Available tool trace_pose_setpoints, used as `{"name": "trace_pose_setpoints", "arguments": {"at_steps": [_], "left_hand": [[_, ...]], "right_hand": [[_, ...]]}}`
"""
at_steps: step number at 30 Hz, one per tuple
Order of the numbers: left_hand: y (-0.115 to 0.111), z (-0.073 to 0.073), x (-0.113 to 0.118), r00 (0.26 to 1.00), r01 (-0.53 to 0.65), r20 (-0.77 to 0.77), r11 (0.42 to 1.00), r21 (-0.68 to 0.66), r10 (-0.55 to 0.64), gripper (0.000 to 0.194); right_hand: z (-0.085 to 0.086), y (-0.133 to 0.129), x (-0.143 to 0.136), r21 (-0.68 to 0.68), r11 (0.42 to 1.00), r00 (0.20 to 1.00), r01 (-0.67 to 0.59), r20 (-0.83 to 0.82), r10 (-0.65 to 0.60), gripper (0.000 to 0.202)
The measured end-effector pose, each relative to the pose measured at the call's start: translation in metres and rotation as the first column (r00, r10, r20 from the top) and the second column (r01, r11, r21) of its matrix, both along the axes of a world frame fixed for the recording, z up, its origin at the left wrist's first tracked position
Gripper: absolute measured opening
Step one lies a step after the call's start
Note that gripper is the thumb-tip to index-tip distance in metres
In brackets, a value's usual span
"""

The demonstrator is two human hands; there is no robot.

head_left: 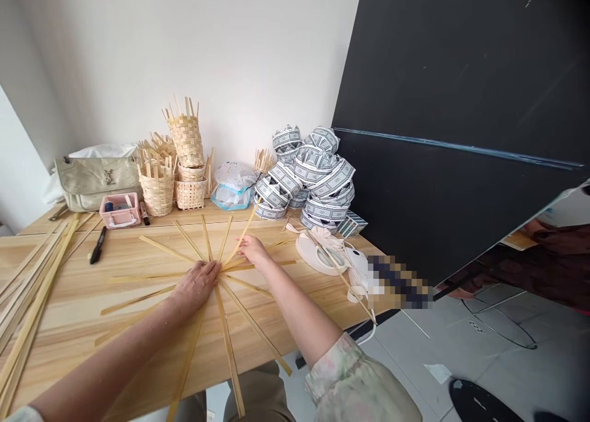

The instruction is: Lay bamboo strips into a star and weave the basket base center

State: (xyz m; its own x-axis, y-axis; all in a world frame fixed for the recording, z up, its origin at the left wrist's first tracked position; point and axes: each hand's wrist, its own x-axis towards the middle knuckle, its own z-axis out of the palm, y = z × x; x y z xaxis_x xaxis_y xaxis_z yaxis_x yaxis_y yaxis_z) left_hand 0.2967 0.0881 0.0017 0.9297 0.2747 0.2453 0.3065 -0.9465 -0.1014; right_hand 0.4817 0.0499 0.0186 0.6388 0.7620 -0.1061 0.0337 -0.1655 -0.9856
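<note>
Flat bamboo strips [228, 348] lie on the wooden table, fanned out like spokes from one crossing point. My left hand [197, 285] presses down on that crossing, fingers close together, and covers most of it. To its right, my right hand [252, 250] pinches one bamboo strip [247, 227] between thumb and fingers. This strip slants upward from the crossing, its far end lifted off the table. The other spokes lie about flat on every side, and a few pass under my left forearm or reach past the table's front edge.
Loose strips [39, 293] lie at the left near a black marker [98, 246]. Behind stand a pink basket [120, 212], woven baskets [157, 188], a bag [99, 182] and patterned paper rings [318, 170]. A ribbon roll [320, 254] sits at right, beside a black panel [437, 182].
</note>
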Motion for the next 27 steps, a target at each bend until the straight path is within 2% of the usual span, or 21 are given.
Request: {"name": "trace_pose_setpoints", "arguments": {"at_steps": [4, 8, 13, 20, 23, 27], "left_hand": [[0.001, -0.003, 0.001, 1.000, 0.000, 0.004, 1.000, 0.011, 0.000, 0.035], [-0.001, -0.001, 0.002, 1.000, -0.012, -0.007, 1.000, 0.007, 0.012, 0.036], [-0.003, 0.002, 0.002, 1.000, -0.028, 0.002, 0.999, -0.030, 0.028, 0.033], [-0.004, 0.004, 0.002, 0.999, -0.044, -0.005, 0.999, -0.026, 0.044, 0.032], [-0.004, 0.003, 0.002, 0.999, -0.036, -0.011, 0.999, -0.012, 0.036, 0.033], [-0.004, 0.002, 0.002, 0.998, -0.043, -0.037, 0.999, 0.016, 0.043, 0.034]], "right_hand": [[0.003, -0.001, 0.013, -0.048, 0.994, 0.968, -0.096, 0.226, 0.104, 0.027], [0.008, -0.002, 0.020, -0.096, 0.980, 0.888, -0.176, 0.414, 0.200, 0.029], [0.007, -0.005, 0.019, -0.165, 0.971, 0.774, -0.173, 0.587, 0.238, 0.029], [-0.004, -0.012, 0.012, -0.274, 0.955, 0.640, -0.110, 0.715, 0.279, 0.013], [-0.005, -0.013, 0.009, -0.331, 0.938, 0.599, -0.100, 0.733, 0.322, 0.005], [-0.001, -0.013, 0.006, -0.398, 0.910, 0.548, -0.114, 0.739, 0.392, 0.007]]}}
